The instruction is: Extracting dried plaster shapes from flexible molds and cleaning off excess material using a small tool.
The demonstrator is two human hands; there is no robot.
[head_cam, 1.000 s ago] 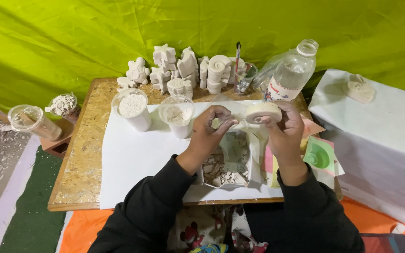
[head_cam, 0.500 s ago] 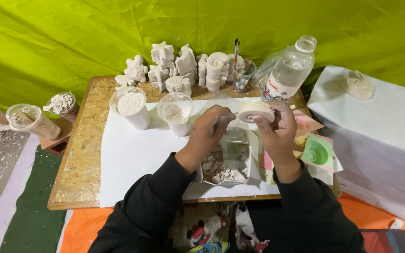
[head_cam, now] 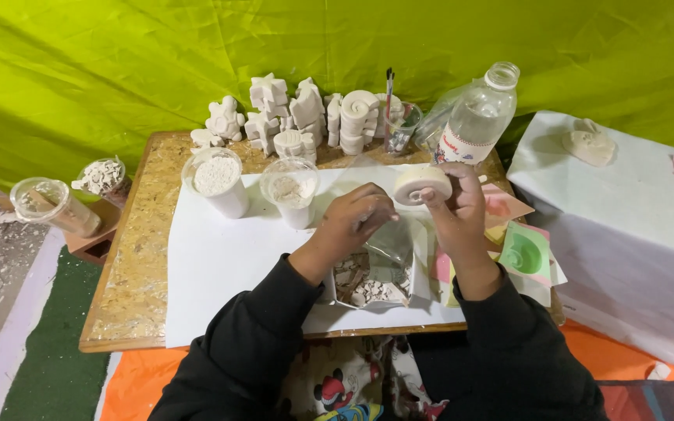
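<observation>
My right hand holds up a round white plaster disc above the table, fingers wrapped around its edge. My left hand is curled beside it, fingertips closed on something I cannot make out, over a clear plastic bag. Below both hands sits an open white box with broken plaster bits inside. A white paper sheet covers the chipboard table.
Two clear cups of white powder stand left of the hands. Several white plaster figures line the back edge, with a brush jar and plastic bottle. A green mould lies right; a white-draped table stands beyond.
Both hands have lifted slightly toward the back of the table, the right one raising the disc higher. The view has tilted a little.
</observation>
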